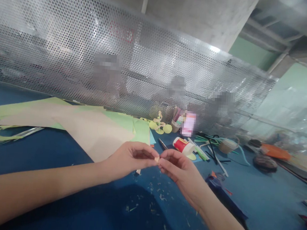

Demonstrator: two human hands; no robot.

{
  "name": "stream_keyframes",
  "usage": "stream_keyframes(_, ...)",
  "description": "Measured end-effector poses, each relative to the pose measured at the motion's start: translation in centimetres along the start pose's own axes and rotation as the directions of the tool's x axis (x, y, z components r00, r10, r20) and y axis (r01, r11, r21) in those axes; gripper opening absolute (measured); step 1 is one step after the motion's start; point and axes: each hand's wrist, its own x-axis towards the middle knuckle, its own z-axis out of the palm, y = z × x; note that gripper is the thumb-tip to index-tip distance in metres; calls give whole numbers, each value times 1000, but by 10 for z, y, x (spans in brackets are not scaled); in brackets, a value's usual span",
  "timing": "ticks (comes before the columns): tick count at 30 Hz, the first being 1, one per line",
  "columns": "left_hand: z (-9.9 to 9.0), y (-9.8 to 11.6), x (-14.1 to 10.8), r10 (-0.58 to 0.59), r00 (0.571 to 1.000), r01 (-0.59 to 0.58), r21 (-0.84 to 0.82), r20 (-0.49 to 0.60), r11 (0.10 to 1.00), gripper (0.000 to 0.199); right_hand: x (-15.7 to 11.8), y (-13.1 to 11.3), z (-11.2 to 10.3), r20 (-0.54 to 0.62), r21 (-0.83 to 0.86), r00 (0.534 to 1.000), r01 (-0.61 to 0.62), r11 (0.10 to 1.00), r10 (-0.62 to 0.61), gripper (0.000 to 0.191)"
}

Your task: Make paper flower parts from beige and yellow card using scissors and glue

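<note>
- At the centre of the frame, our left hand point(128, 158) and right hand point(178, 167) meet above a blue tabletop point(270, 216), both reaching in from the lower corners.
- Between them we hold a small, pale peach-coloured piece point(156, 159); the left fingers are closed on it in a pinch, and the right fingers are closed on its other side. Its material is too small to tell.
- Left of our hands, a large pale pink paper sheet point(88, 133) overlaps yellow-green paper sheets point(142, 130), with a cut yellow-green paper strip point(1, 135) at the far left.
- Beyond our fingers stands a yellow openwork ornament point(159, 124) with rounded lobes, near a small cup of upright items point(175, 125) and a pink-and-white rectangular object point(188, 123), partly pixelated.
- Just past our right hand, a red-and-white cylindrical container point(183, 145) lies on its side; green, black and white strips point(210, 149) spread to its right.
- Farther right we see a blurred orange item point(276, 152) and, nearer us, a dark blue item point(226, 197).
- Small pale scraps point(161, 197) dot the tabletop below our hands, while a perforated silver-grey screen point(68, 48) runs along the back.
</note>
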Motion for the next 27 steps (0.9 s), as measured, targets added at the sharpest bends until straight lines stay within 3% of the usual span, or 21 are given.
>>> stream_keyframes(6, -1, -4, -1, -34, 999, 35, 16, -22, 999, 22, 0, 0, 1, 4, -224, 993, 114, 968, -116, 19)
stream_keyframes(13, 1, -2, 0, -30, 999, 30, 15, 10, 999, 21, -1, 1, 1, -33, -61, 998, 48, 997, -50, 23)
stream_keyframes(23, -2, -8, 3, -91, 996, 91, -56, 1, 994, 20, 3, 13, 3, -49, -226, 984, 157, 961, -172, 19)
stream_keyframes(27, -2, -10, 4, -138, 990, 134, -158, -13, 978, 26, 5, 16, 2, -91, -162, 989, 103, 981, -118, 20)
